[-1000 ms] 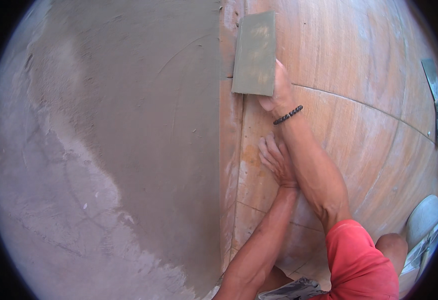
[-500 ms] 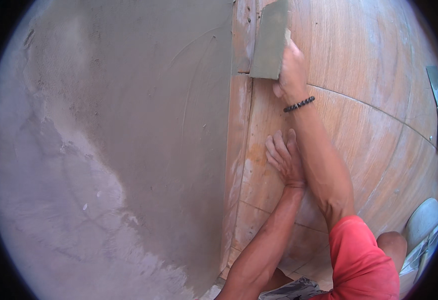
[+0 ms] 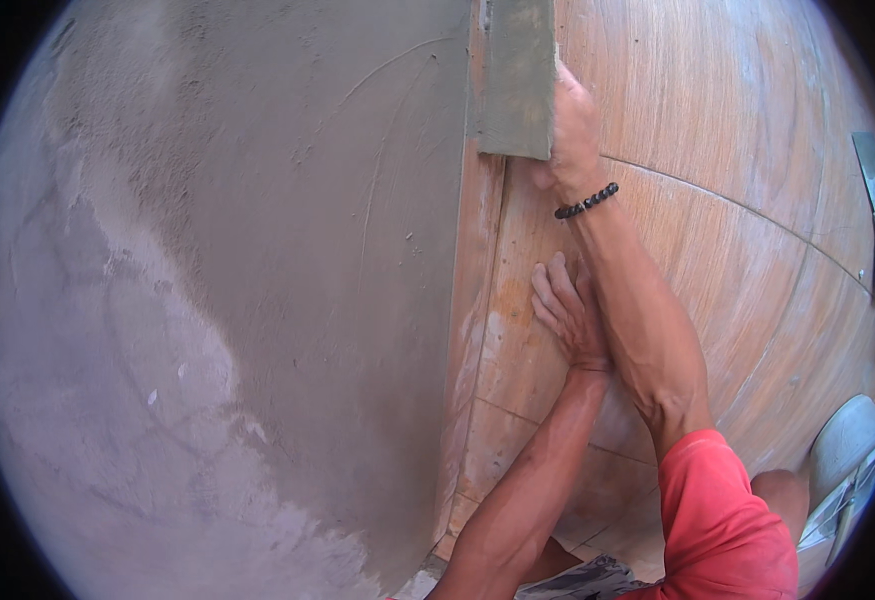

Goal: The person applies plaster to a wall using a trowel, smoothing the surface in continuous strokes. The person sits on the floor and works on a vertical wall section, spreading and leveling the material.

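Left of the right grip spreads a broad layer of grey mortar [image 3: 308, 260], mostly smooth, with a few curved scratches and a ragged margin against a paler patch [image 3: 98, 380] farther left. A narrow tile strip [image 3: 479, 220] borders the mortar, to the left of both grips.

The flat trowel [image 3: 517, 85] stands just left of the right grip, over the top of that strip; whether it touches there, I cannot tell. Its rectangular plate looks stiff and thin, likely light in itself, though the damp-looking coating probably adds some weight and makes its face slippery. It seems best held by the back, clear of the smeared face and edges.

Below the right grip, the left grip [image 3: 568, 315] holds nothing: its fingers are loosely spread on the tiled surface [image 3: 678, 240], the wrist close against the right forearm. The right grip [image 3: 576, 125] is closed on the trowel from behind, its fingers and the handle mostly hidden by the plate. That arm reaches long and forward, a dark bead bracelet [image 3: 588, 201] at the wrist and a red sleeve [image 3: 723, 510] above the elbow.

Far right of the grips lie a scraper [image 3: 869, 175] and a pale rounded container [image 3: 850, 440].
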The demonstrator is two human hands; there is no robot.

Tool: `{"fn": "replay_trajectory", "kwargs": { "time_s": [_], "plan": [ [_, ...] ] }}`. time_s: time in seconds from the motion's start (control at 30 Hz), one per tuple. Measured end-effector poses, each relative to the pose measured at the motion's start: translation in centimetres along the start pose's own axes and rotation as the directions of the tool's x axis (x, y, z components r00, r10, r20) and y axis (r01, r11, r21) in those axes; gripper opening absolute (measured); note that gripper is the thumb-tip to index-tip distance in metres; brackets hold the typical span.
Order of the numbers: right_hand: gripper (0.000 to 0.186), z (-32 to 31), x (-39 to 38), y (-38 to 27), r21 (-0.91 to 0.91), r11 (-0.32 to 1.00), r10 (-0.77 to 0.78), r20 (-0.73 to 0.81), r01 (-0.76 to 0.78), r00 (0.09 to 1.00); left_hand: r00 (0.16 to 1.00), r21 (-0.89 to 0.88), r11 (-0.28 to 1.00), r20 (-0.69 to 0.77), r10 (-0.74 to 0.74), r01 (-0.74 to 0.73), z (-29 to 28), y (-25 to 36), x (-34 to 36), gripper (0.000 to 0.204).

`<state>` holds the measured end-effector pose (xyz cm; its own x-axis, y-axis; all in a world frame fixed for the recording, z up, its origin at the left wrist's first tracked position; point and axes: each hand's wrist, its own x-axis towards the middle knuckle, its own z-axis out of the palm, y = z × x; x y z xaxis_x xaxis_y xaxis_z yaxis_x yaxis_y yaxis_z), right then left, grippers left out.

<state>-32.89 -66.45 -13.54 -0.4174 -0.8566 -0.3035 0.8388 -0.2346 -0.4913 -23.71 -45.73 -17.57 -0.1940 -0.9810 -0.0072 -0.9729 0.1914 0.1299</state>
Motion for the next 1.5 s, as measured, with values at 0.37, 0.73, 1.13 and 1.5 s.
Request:
{"fn": "replay_trajectory", "kwargs": {
  "time_s": [0.37, 0.73, 1.13, 1.5],
  "plan": [
    [0.026, 0.4, 0.4, -0.2, 0.173, 0.985, -0.008, 0.115, -0.012, 0.993, 0.999, -0.026, 0.999, 0.023, -0.023, 0.024, 0.0, 0.2, -0.1, 0.053],
    [0.026, 1.3, -0.6, -1.0, 0.006, 1.0, 0.028, 0.024, -0.028, 0.999, 0.998, 0.106, 0.994, -0.055, 0.01, -0.004, 1.1, -0.1, -0.2, 0.05],
    [0.033, -1.8, -9.3, 0.2, -0.115, 0.988, 0.1, -0.017, -0.101, 0.995, 0.991, -0.141, 0.982, 0.061, -0.119, 0.127, 1.7, -1.6, -2.1, 0.063],
    [0.032, 0.0, 6.5, -2.4, 0.378, 0.923, 0.063, 0.042, -0.074, 0.997, 1.0, -0.053, 0.999, 0.002, -0.012, 0.012, -1.9, 0.4, 0.5, 0.068]
  ]
}}
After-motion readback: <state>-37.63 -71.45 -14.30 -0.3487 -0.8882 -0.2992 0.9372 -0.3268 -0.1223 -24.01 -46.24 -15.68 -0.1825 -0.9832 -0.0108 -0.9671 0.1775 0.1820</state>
